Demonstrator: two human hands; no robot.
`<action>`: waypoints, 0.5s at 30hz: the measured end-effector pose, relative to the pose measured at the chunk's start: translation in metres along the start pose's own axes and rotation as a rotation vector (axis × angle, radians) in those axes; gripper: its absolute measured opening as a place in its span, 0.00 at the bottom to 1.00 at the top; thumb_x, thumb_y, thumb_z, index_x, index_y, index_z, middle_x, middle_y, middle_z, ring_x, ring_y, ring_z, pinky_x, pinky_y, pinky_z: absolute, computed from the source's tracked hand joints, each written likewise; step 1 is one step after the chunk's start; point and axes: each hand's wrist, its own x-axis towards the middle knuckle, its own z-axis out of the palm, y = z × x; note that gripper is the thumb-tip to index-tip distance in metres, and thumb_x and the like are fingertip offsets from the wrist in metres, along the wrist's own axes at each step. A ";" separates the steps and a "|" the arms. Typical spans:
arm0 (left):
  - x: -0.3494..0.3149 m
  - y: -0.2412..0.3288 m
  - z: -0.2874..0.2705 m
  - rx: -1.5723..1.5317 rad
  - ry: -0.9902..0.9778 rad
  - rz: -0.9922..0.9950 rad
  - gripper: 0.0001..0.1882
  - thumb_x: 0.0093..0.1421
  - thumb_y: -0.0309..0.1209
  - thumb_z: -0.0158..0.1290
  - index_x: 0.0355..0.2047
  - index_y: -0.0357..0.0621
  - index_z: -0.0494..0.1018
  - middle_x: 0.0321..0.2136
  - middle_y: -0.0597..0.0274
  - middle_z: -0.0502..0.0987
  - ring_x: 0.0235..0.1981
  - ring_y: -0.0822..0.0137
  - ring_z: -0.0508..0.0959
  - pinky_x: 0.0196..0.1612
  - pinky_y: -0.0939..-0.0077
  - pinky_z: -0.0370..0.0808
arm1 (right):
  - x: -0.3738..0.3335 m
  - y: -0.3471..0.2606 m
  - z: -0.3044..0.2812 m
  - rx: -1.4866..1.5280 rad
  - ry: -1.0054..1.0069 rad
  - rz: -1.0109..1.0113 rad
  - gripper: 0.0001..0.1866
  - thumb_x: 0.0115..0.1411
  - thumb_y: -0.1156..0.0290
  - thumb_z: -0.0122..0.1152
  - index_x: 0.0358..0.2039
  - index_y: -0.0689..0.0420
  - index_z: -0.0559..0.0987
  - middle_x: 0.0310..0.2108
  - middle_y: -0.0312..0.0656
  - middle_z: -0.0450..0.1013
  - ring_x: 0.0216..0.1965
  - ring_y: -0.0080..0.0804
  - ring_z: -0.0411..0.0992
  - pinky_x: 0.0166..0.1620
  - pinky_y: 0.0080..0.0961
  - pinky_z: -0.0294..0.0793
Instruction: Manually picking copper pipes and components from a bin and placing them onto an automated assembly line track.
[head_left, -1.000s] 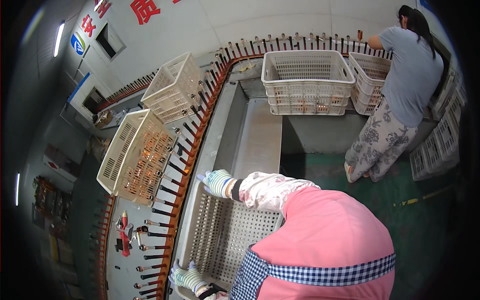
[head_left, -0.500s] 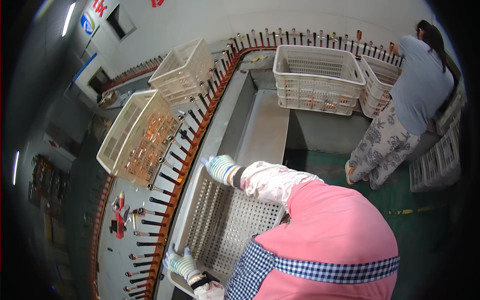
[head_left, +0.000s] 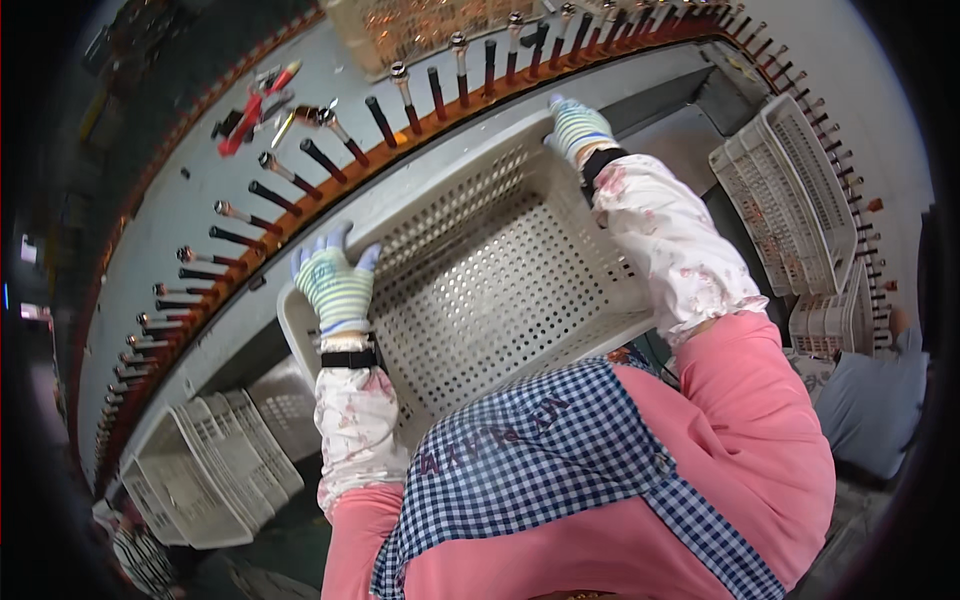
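Observation:
A light grey perforated plastic crate [head_left: 500, 290] sits in front of me, with nothing visible on its floor. My left hand [head_left: 335, 285], in a striped glove, grips the left part of its far rim, fingers over the edge and thumb toward the inside. Around the far right corner of the same rim, my right hand [head_left: 580, 128] is closed, its glove striped too. The crate lies against the edge of a conveyor line on which black and red handled ratchet-like tools [head_left: 320, 160] stand in a row.
Stacked white crates [head_left: 215, 465] stand at the lower left. More crates [head_left: 785, 190] are at the right, near a person in a grey-blue top [head_left: 875, 405]. A red tool [head_left: 245, 125] lies on the grey bench beyond the line, below a crate of shiny parts [head_left: 420, 35].
My view has swung left, so the crate now appears more central and level. Both hands remain on its rim.

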 end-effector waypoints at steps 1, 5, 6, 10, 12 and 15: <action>-0.001 -0.001 0.001 -0.004 0.007 0.000 0.28 0.48 0.47 0.72 0.49 0.53 0.81 0.44 0.53 0.83 0.51 0.52 0.80 0.66 0.54 0.64 | 0.003 -0.005 -0.005 -0.015 -0.072 0.021 0.34 0.54 0.60 0.76 0.59 0.56 0.75 0.56 0.53 0.77 0.59 0.50 0.74 0.60 0.43 0.76; -0.007 -0.004 0.009 -0.032 0.030 0.023 0.28 0.48 0.48 0.71 0.48 0.53 0.81 0.44 0.56 0.84 0.49 0.52 0.80 0.65 0.53 0.64 | 0.002 -0.004 -0.006 -0.057 -0.101 -0.074 0.36 0.50 0.62 0.80 0.59 0.56 0.76 0.52 0.54 0.79 0.57 0.52 0.76 0.60 0.41 0.75; -0.007 -0.004 0.010 -0.020 0.037 0.038 0.28 0.48 0.48 0.72 0.48 0.53 0.81 0.44 0.56 0.84 0.49 0.52 0.80 0.65 0.52 0.64 | 0.002 -0.007 -0.013 -0.057 -0.130 -0.050 0.38 0.48 0.62 0.82 0.59 0.56 0.76 0.50 0.55 0.80 0.55 0.53 0.76 0.59 0.41 0.75; -0.010 -0.007 0.013 -0.011 0.032 0.025 0.29 0.48 0.49 0.71 0.48 0.53 0.81 0.44 0.56 0.84 0.49 0.53 0.81 0.66 0.52 0.64 | 0.003 -0.012 -0.014 -0.017 -0.179 -0.048 0.41 0.47 0.56 0.83 0.59 0.55 0.76 0.50 0.54 0.80 0.54 0.53 0.77 0.57 0.40 0.76; -0.009 -0.006 0.014 -0.011 0.033 0.009 0.29 0.48 0.50 0.71 0.48 0.54 0.81 0.45 0.56 0.84 0.49 0.53 0.81 0.66 0.52 0.64 | 0.005 -0.012 -0.012 -0.020 -0.150 -0.061 0.42 0.45 0.53 0.83 0.59 0.55 0.76 0.49 0.53 0.81 0.53 0.52 0.78 0.57 0.40 0.76; -0.005 -0.004 0.018 -0.015 0.038 0.012 0.30 0.48 0.51 0.71 0.49 0.53 0.81 0.45 0.55 0.84 0.49 0.53 0.81 0.67 0.52 0.64 | 0.010 -0.008 -0.010 -0.002 -0.131 -0.072 0.44 0.44 0.50 0.84 0.59 0.55 0.77 0.47 0.52 0.82 0.52 0.51 0.79 0.55 0.40 0.77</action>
